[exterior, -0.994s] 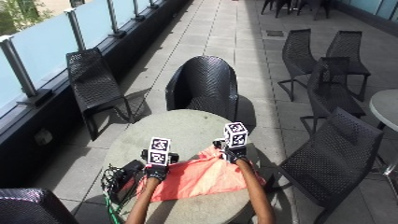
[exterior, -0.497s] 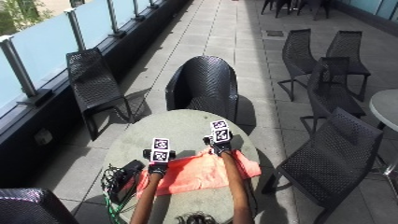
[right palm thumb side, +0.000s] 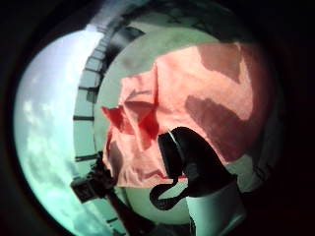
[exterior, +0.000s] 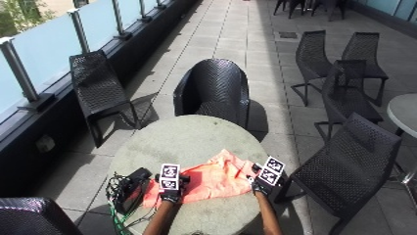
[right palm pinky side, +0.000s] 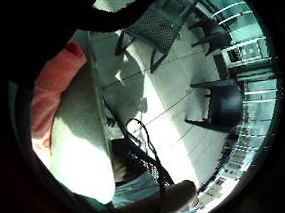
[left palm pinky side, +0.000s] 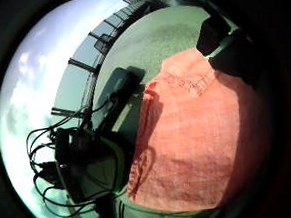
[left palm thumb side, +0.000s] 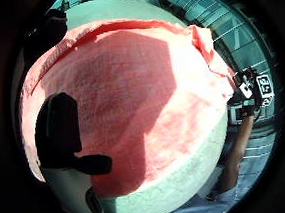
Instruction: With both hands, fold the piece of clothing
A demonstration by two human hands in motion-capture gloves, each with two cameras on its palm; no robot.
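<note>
Two gloved hands are working an orange garment lying across the near part of a round table, its long axis running side to side. Left hand is resting on its left end, right hand at its right end; neither grip can be told.

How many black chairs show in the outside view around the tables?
7, perhaps more hidden: one behind the round table, one by the railing, one at lower left, one beside the table's right, and three further back right.
</note>
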